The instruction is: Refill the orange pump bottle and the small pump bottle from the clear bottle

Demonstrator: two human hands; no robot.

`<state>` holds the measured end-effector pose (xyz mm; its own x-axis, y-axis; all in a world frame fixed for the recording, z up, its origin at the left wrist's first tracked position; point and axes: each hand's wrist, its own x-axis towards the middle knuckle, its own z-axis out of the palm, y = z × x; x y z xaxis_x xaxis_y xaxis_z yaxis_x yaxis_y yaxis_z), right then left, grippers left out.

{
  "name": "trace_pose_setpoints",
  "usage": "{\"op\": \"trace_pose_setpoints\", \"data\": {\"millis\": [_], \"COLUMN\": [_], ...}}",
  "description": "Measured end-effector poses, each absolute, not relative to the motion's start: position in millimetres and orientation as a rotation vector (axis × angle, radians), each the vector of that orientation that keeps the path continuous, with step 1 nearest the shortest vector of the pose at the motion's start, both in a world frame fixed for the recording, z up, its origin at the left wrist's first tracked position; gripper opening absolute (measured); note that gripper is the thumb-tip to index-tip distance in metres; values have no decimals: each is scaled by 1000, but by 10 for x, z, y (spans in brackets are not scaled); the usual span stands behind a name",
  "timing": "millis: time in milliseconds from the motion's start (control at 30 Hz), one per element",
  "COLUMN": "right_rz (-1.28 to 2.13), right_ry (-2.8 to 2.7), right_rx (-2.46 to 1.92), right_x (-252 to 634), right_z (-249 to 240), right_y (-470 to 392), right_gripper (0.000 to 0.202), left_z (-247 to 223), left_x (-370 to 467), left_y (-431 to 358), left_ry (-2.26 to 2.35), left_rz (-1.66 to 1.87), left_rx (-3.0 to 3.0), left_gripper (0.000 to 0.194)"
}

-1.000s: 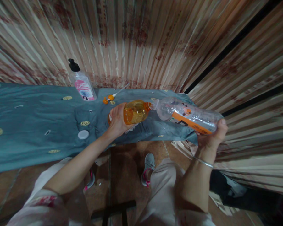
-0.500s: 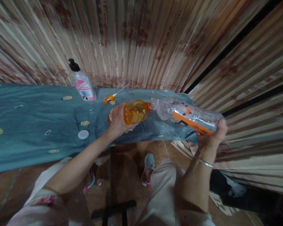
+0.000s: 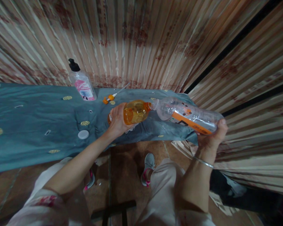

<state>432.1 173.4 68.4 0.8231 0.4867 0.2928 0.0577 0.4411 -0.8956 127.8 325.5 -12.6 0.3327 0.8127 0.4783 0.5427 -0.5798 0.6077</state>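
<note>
My left hand [image 3: 119,121] is wrapped round an orange see-through bottle [image 3: 136,112], tipped on its side with its neck pointing right. In my right hand [image 3: 213,135] is a large clear plastic bottle [image 3: 191,114] with an orange label, gripped near its base and tilted so its neck points left. The two mouths meet over the cloth; whether liquid passes between them I cannot tell. Behind the orange bottle lies an orange pump head [image 3: 108,99] with a thin tube. A white round cap [image 3: 83,134] rests left of my left hand.
A clear pump bottle [image 3: 85,88] with a black top and pink label stands at the back left. Everything rests on a teal cloth [image 3: 33,122] over a low surface. Pleated curtains [image 3: 132,40] hang behind and at the right. A dark stool-like frame [image 3: 114,210] is below.
</note>
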Motion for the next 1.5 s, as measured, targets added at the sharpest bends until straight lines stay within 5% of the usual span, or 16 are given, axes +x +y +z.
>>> {"op": "trace_pose_setpoints", "data": {"millis": [1500], "right_rz": [276], "right_ry": [-572], "right_rx": [-1089], "right_x": [4311], "right_z": [694], "right_y": [1726], "right_gripper": [48], "left_z": [-172], "left_x": [1266], "left_y": [3260], "left_ry": [1164], "left_rz": [1121], "left_rx": [2254], "left_gripper": [93]}}
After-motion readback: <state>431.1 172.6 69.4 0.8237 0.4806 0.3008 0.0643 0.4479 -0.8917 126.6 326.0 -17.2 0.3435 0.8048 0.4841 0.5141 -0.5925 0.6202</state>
